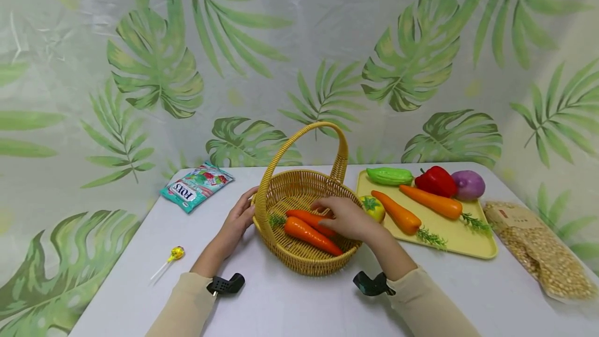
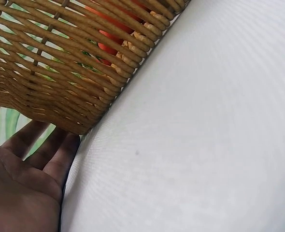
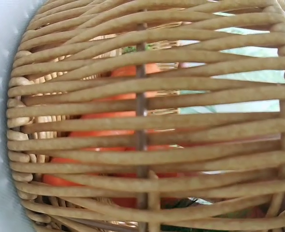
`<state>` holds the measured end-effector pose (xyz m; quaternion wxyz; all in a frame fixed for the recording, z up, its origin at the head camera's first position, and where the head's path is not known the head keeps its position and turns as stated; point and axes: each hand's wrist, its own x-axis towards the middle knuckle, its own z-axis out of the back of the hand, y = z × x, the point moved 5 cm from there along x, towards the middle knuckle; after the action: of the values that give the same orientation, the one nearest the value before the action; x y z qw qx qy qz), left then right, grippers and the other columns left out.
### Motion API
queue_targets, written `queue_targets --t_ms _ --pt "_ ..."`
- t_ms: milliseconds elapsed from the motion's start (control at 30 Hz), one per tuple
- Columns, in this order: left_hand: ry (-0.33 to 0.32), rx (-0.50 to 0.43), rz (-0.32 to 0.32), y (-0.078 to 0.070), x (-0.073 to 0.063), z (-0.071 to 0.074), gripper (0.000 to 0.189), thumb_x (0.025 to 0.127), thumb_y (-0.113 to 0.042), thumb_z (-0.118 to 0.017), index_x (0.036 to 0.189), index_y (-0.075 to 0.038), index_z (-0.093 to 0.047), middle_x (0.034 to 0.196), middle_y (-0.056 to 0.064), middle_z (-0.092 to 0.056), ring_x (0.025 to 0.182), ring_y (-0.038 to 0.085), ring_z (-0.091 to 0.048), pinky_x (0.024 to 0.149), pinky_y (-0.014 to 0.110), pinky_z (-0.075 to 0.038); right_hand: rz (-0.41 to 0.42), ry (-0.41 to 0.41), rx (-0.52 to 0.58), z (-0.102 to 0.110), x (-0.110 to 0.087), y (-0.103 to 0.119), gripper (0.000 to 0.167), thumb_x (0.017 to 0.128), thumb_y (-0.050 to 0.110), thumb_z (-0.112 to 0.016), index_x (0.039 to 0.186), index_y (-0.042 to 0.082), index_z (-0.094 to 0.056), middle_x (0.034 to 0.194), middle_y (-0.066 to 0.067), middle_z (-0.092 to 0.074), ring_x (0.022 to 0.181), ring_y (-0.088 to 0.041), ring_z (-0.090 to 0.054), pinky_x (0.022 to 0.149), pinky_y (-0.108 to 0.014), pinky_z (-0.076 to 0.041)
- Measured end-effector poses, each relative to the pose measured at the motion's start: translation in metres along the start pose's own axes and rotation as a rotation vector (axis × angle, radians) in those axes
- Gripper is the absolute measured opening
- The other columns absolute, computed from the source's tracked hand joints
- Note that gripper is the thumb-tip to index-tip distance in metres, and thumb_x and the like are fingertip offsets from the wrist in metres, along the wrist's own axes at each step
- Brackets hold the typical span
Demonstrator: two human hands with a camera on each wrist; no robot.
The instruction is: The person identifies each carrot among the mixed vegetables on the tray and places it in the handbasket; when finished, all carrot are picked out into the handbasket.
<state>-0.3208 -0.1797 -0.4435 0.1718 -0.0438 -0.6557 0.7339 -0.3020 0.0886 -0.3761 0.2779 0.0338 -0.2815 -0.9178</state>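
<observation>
Head view: basket (image 1: pixel 309 265) is steadied by spread left hand (image 1: pixel 236 222); carrot (image 1: pixel 307 217) may be dropped if right hand (image 1: pixel 344 216) grip, indiscernible, is loose.

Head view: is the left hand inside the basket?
No, the left hand is outside the basket, at its left; the right hand is in it, by the carrots.

From the head, the desk (image 1: pixel 276 306) is viewed forward and down, from above and behind the left grip (image 1: pixel 235 219) and right grip (image 1: pixel 347 217). From behind the left grip, the basket (image 1: pixel 306 267) is faced obliquely at close range, with the desk seen slanted. From below the right grip, the basket is faced from very near. The basket and carrots (image 1: pixel 312 235) are shared by all three views.
</observation>
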Motion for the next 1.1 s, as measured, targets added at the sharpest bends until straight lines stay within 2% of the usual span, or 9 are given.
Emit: queue_targets --t_ms 133,300,433,533,667,833,933,1100 --pt "-0.005 0.0 0.006 0.0 0.001 0.001 0.048 0.107 -0.035 -0.041 0.154 -0.034 -0.032 0.156 0.006 -0.043 0.131 0.006 -0.051 0.113 0.051 -0.037 0.019 -0.028 -0.012 0.005 -0.003 0.002 0.03 0.096 0.017 -0.066 0.125 0.01 -0.067 0.123 -0.008 -0.07 0.108 -0.025 -0.066 0.093 -0.043 -0.054" --pt "-0.009 -0.006 0.006 0.0 0.002 0.001 0.048 0.107 -0.036 -0.042 0.154 -0.035 -0.033 0.156 0.005 -0.043 0.132 0.007 -0.05 0.115 0.053 -0.035 0.044 -0.088 0.017 0.022 -0.008 0.002 0.029 0.097 0.018 -0.064 0.125 0.011 -0.067 0.124 -0.008 -0.069 0.11 -0.027 -0.065 0.095 -0.046 -0.052" --pt "-0.01 -0.011 0.005 0.0 0.002 0.001 0.049 0.107 -0.035 -0.042 0.154 -0.034 -0.033 0.156 0.005 -0.042 0.131 0.006 -0.051 0.114 0.052 -0.036 0.044 -0.136 0.053 0.038 -0.013 -0.001 0.028 0.097 0.018 -0.064 0.125 0.013 -0.067 0.12 -0.005 -0.071 0.11 -0.024 -0.066 0.096 -0.046 -0.053" --pt "-0.009 -0.011 0.005 -0.001 0.001 0.0 0.049 0.106 -0.035 -0.042 0.154 -0.033 -0.033 0.156 0.006 -0.042 0.131 0.006 -0.051 0.114 0.052 -0.036 0.032 -0.195 0.054 0.051 -0.019 -0.007 0.025 0.098 0.017 -0.063 0.121 0.014 -0.069 0.114 -0.004 -0.073 0.104 -0.022 -0.068 0.091 -0.044 -0.056" --pt "-0.009 -0.011 0.003 -0.002 0.0 -0.001 0.049 0.106 -0.036 -0.043 0.154 -0.034 -0.033 0.156 0.006 -0.043 0.131 0.007 -0.051 0.114 0.052 -0.036 -0.039 -0.249 0.077 0.068 -0.029 -0.021 0.023 0.099 0.018 -0.061 0.12 0.013 -0.069 0.115 -0.007 -0.073 0.102 -0.026 -0.068 0.085 -0.044 -0.057" --pt "-0.006 -0.004 0.002 -0.001 0.0 0.0 0.049 0.106 -0.034 -0.042 0.154 -0.033 -0.032 0.157 0.006 -0.042 0.13 0.006 -0.051 0.113 0.051 -0.036 -0.142 -0.246 0.098 0.084 -0.042 -0.044 0.026 0.101 0.024 -0.059 0.123 0.013 -0.066 0.118 -0.01 -0.07 0.109 -0.03 -0.064 0.091 -0.049 -0.053" --pt "-0.006 -0.001 -0.001 0.0 0.0 0.0 0.048 0.107 -0.033 -0.041 0.154 -0.033 -0.032 0.156 0.006 -0.042 0.13 0.006 -0.052 0.113 0.051 -0.037 -0.168 -0.243 0.059 0.091 -0.047 -0.059 0.029 0.1 0.025 -0.06 0.126 0.012 -0.065 0.119 -0.012 -0.07 0.111 -0.031 -0.064 0.096 -0.053 -0.05" --pt "-0.003 -0.001 -0.004 0.0 0.0 0.0 0.048 0.107 -0.033 -0.041 0.154 -0.034 -0.032 0.156 0.006 -0.042 0.13 0.005 -0.052 0.112 0.049 -0.038 -0.215 -0.251 0.011 0.099 -0.054 -0.08 0.032 0.099 0.022 -0.06 0.128 0.009 -0.064 0.124 -0.018 -0.068 0.112 -0.036 -0.064 0.096 -0.055 -0.049"
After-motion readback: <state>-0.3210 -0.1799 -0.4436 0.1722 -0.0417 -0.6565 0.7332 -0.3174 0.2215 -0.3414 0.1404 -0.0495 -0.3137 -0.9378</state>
